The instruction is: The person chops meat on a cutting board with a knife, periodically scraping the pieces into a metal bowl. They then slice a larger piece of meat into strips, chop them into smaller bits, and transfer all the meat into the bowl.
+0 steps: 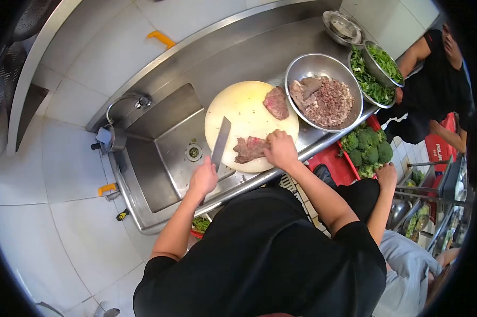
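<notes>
Left hand (pixel 204 178) gripping cleaver (pixel 219 141), right hand (pixel 281 150) touching 1 meat piece (pixel 249 150), 2nd piece (pixel 276 103) beyond its fingers, metal bowl (pixel 301 68) to their right

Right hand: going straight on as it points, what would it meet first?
The right hand would first meet the flat meat piece it appears to touch; past that, perhaps the knife, though its height above the board is unclear.

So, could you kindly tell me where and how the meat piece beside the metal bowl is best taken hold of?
Probably by the edge of the meat piece facing away from the metal bowl, coming from the open middle of the cutting board: the piece lies on the board with its other edge close to the bowl's rim.
</notes>
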A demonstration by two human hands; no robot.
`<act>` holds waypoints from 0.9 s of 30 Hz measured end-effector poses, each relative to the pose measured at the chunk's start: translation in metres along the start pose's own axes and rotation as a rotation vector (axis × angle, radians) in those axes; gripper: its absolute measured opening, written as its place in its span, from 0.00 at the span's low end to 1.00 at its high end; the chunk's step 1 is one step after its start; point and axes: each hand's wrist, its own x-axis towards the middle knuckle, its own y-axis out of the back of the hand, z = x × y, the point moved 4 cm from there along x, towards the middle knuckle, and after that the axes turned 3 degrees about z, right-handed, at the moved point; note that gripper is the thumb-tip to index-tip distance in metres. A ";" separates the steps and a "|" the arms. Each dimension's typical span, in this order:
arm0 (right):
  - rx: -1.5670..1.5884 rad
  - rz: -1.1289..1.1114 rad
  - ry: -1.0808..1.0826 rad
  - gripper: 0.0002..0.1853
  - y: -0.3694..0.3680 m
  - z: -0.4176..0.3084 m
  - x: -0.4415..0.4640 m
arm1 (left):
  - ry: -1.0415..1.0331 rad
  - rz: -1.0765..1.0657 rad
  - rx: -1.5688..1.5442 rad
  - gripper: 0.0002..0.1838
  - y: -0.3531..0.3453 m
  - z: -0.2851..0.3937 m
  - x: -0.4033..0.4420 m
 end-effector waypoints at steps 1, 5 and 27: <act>0.090 0.015 0.177 0.22 -0.005 -0.008 0.001 | 0.001 -0.010 0.008 0.14 -0.009 -0.002 0.000; 0.206 0.097 0.592 0.20 -0.044 -0.033 0.010 | 0.006 -0.038 0.021 0.14 -0.005 0.006 -0.001; 0.248 -0.268 0.091 0.15 -0.064 -0.032 0.061 | 0.085 -0.045 -0.041 0.17 -0.002 -0.006 0.013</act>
